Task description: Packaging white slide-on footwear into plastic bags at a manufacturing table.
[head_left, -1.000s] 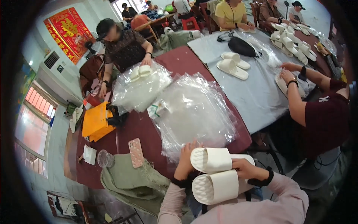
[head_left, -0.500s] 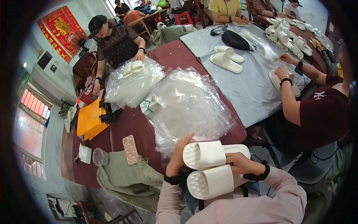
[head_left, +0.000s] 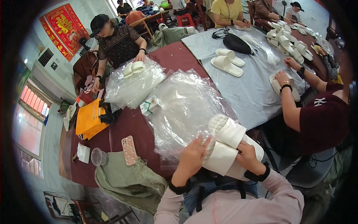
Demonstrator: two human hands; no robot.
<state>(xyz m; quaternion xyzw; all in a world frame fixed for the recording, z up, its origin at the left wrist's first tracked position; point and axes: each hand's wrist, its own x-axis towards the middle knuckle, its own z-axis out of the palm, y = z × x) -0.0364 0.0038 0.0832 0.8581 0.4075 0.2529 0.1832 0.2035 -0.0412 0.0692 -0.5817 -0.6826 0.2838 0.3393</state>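
My right hand (head_left: 249, 156) grips a pair of white slippers by the inner edges of their straps. The upper slipper (head_left: 232, 134) and the lower slipper (head_left: 220, 159) lie side by side, quilted insoles showing, tilted over the near edge of a stack of clear plastic bags (head_left: 182, 112). My left hand (head_left: 192, 158) is beside the lower slipper's end, fingers stretched out over the bags' near edge. Whether its fingertips touch the top bag or the slipper I cannot make out.
A small white-and-green box (head_left: 150, 106) rests on the bags. To the left are a phone (head_left: 129, 150), a clear cup (head_left: 99, 156), green cloth (head_left: 126, 181) and an orange paper bag (head_left: 89, 121). Co-workers handle slippers across and at right; another pair (head_left: 226, 62) lies on the grey-covered table.
My right hand has swung the slippers up and to the right, over the bags' edge. My left hand has come off the upper slipper's side and now has its fingers stretched out.
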